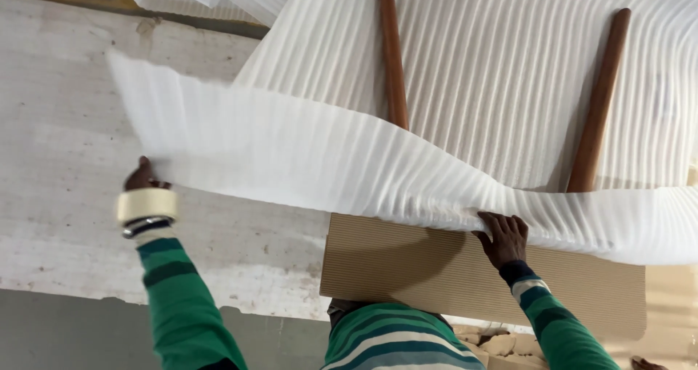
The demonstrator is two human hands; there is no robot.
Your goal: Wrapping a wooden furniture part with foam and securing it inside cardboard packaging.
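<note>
White ribbed foam sheet runs long from left to right, across two brown wooden legs that point away. Left hand, a tape roll on its wrist, pinches the sheet's left edge; right hand presses its lower edge over brown cardboard

hands: 2 | wooden legs: 2 | tape roll: 1 | foam sheet: 1

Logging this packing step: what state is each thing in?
Foam sheet: lifted, sagging between both hands.
Left hand: grip shut on foam sheet edge.
Right hand: pressing foam sheet.
Tape roll: worn on left wrist.
Wooden legs: bare, sticking up.
Corrugated cardboard: partly covered.
</note>
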